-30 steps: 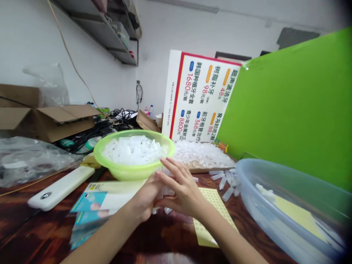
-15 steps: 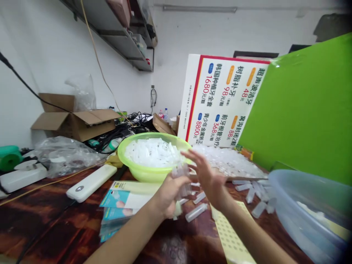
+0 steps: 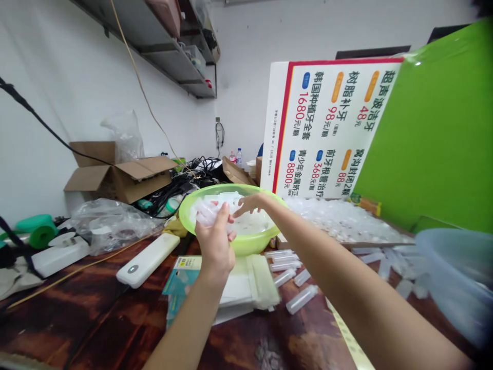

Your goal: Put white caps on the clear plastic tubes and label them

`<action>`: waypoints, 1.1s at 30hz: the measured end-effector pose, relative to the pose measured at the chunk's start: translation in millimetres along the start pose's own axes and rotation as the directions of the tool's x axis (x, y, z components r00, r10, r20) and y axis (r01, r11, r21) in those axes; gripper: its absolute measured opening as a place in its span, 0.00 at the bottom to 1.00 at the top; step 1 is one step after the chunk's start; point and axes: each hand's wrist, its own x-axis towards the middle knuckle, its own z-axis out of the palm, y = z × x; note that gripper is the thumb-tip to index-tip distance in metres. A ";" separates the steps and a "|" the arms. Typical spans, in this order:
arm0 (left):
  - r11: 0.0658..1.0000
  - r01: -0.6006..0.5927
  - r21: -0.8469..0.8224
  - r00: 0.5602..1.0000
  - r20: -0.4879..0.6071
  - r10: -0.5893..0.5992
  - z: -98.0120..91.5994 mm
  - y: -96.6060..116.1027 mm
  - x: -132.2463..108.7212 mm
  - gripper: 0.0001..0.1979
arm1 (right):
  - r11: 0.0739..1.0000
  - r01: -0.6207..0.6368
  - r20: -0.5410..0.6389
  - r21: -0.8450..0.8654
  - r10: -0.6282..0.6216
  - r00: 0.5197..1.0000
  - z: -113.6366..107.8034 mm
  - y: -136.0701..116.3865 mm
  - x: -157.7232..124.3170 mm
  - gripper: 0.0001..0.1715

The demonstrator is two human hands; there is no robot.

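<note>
The left hand (image 3: 216,246) is gripping a cluster of clear plastic tubes (image 3: 206,211), its thumb standing upright beside them, over the near left part of the light-green plastic bowl (image 3: 246,247). The right hand (image 3: 259,202) is arching over the middle of the bowl with its fingers curling down near the heaped tubes (image 3: 252,224) inside; whether they are pinching a tube or holding nothing, I cannot tell. The exact count in the left hand is not showing clearly.

For good handling, the left thumb should be pressing just firmly enough, since smooth plastic is probably offering little friction. The held tubes should be lying parallel, so that none is working loose. Holding them over the bowl is looking sensible, as a slipping tube is then likely landing among the others. If the right fingers are handling tubes, taking 1 at a time should be avoiding tangles. Printed packets (image 3: 182,279) and loose tubes (image 3: 302,299) are lying nearer the person, so low wrists are risking a knock.
</note>
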 end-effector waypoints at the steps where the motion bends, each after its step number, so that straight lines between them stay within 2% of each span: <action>1: 1.000 0.002 -0.022 1.000 -0.023 -0.002 -1.1 0.4 1.9 0.19 | 1.000 -0.028 0.066 0.001 0.028 0.997 5.2 0.6 0.3 0.16; 3: 0.999 0.016 -0.048 0.998 -0.062 -0.019 -2.9 1.7 4.8 0.19 | 0.993 -0.112 0.266 -0.021 0.114 0.957 13.2 -0.1 -0.6 0.15; 4: 0.999 0.019 -0.051 0.997 -0.071 -0.022 -3.6 2.4 5.8 0.19 | 0.989 -0.142 0.325 -0.029 0.143 0.935 15.5 -1.0 -1.0 0.15; 6: 0.999 -0.008 -0.033 0.997 -0.071 0.006 -4.5 3.1 7.4 0.18 | 0.982 -0.184 0.398 -0.035 0.183 0.899 14.9 -2.7 -0.7 0.14; 9: 0.998 -0.067 0.011 0.997 -0.043 0.067 -5.1 1.9 8.9 0.20 | 0.976 -0.217 0.438 -0.017 0.202 0.876 -0.6 -3.8 1.8 0.10; 12: 0.996 -0.078 0.044 0.997 -0.001 0.078 -5.0 -0.8 9.2 0.21 | 0.977 -0.209 0.406 0.037 0.177 0.897 -28.0 -3.4 -0.9 0.08; 15: 0.997 -0.066 0.027 0.998 0.018 0.065 -4.0 -2.3 8.4 0.21 | 0.982 -0.157 0.277 0.105 0.123 0.953 -56.7 -5.7 -18.9 0.10; 19: 0.997 0.041 -0.060 0.996 0.080 -0.036 -1.3 -4.3 3.5 0.21 | 0.990 -0.054 0.028 0.128 0.051 0.998 -90.0 -19.2 -71.5 0.14; 22: 0.991 0.124 -0.044 0.963 0.245 -0.109 1.4 -9.8 -6.7 0.20 | 0.991 0.077 -0.123 0.112 -0.064 0.990 -109.4 -31.9 -124.0 0.13; 23: 0.991 0.133 -0.018 0.942 0.312 -0.120 2.5 -12.6 -11.6 0.20 | 0.985 0.083 -0.149 0.154 -0.060 0.987 -113.4 -34.7 -141.2 0.14; 25: 0.990 0.137 0.041 0.886 0.442 -0.141 4.8 -19.3 -23.6 0.19 | 0.934 -0.009 -0.068 0.358 0.036 0.997 -116.0 -36.2 -171.8 0.16; 27: 0.984 0.146 0.098 0.821 0.543 -0.176 7.2 -26.3 -36.8 0.16 | 0.818 -0.117 0.045 0.563 0.111 0.993 -110.5 -32.1 -194.9 0.14; 29: 0.975 0.173 0.143 0.777 0.589 -0.224 9.3 -33.2 -49.3 0.15 | 0.709 -0.169 0.086 0.684 0.153 0.985 -98.4 -24.2 -210.1 0.13; 33: 0.953 0.212 0.218 0.759 0.577 -0.301 10.7 -45.9 -66.2 0.16 | 0.596 -0.232 0.083 0.768 0.266 0.960 -69.8 -9.8 -225.3 0.16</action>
